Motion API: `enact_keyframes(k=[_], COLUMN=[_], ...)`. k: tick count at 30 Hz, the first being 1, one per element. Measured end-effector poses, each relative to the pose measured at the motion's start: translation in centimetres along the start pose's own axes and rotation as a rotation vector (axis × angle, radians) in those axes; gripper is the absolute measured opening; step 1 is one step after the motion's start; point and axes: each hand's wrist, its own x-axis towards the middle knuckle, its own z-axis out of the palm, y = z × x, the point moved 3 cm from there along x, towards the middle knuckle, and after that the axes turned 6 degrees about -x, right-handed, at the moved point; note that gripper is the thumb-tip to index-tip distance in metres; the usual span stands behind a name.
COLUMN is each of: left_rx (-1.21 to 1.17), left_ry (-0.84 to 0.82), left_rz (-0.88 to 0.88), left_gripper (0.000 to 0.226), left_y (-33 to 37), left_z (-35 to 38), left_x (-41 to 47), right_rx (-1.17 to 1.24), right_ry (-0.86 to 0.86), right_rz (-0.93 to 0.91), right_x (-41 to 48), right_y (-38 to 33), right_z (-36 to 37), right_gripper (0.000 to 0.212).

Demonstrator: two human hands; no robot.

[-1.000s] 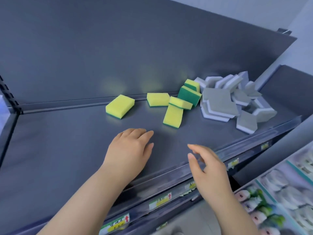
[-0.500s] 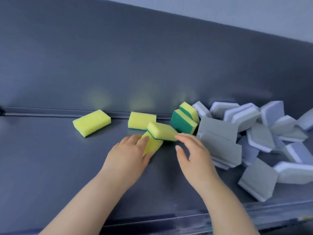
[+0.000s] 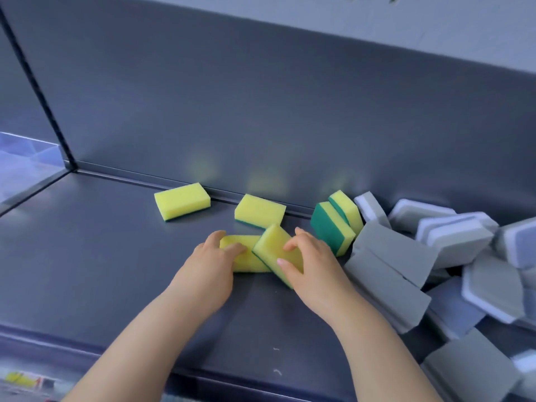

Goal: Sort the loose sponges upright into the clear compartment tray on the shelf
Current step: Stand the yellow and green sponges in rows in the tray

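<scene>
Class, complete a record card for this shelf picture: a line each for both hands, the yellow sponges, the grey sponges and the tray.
Left hand: grips flat yellow sponge on shelf
Right hand: holds tilted yellow sponge, leaning on the flat one
Flat by back wall: far-left sponge, middle sponge
Propped on edge: two green-backed sponges
Grey sponges: loose heap, right side
Clear tray: far left, partly in view, contents unclear

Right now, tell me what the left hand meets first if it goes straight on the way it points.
The left hand holds the flat yellow sponge; straight beyond that, probably the tilted sponge in the right hand.
</scene>
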Motion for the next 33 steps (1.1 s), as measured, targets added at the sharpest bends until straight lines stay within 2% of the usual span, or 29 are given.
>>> enact_keyframes(k=[4,6,8,10,13,16,20,23,27,30,33], left_rx=[-0.163,-0.177,-0.178,-0.146,-0.092,-0.16,-0.301,-0.368,-0.394,-0.394,-0.348], left_ry=[-0.006,0.026,0.039,0.03,0.017,0.026,0.079,0.159,0.262,0.314,0.374], left_rz=[-0.044,-0.052,-0.061,-0.073,-0.079,-0.076,-0.021,0.028,0.041,0.045,0.138], left_gripper=[0.032,0.028,0.032,0.042,0.063,0.073,0.084,0.093,0.084,0.069,0.054], left_y=[0.6,0.9,1.0,1.0,1.1,1.6,2.7,3.1,3.4,3.5,3.3], left_z=[-0.2,-0.2,-0.2,-0.2,-0.4,-0.5,-0.3,-0.6,-1.5,-2.3,-2.8], left_x=[0.1,0.2,0.4,0.4,0.6,0.7,0.7,0.7,0.6,-0.2,-0.9], right_rx=[-0.045,-0.044,-0.052,-0.105,-0.133,-0.122,-0.14,-0.039,0.147,0.162,0.187], right_ry=[0.009,0.03,0.036,0.004,-0.024,-0.003,0.039,0.14,0.308,0.38,0.42], right_rz=[-0.012,-0.004,-0.009,-0.012,-0.008,-0.012,-0.024,0.018,0.056,-0.018,-0.05], right_x=[-1.4,-2.0,-2.4,-2.8,-3.5,-4.2,-4.7,-5.2,-5.7,-5.7,-5.5], right_y=[-0.9,-1.2,-1.1,-1.0,-0.7,-0.5,-0.1,0.3,0.8,0.9,1.1], right_z=[-0.6,-0.6,-0.4,-0.2,-0.1,-0.3,-0.9,-1.6,-2.7,-2.5,-1.9], right_gripper=[0.034,0.05,0.073,0.085,0.073,0.062,0.057,0.058,0.069,0.059,0.049])
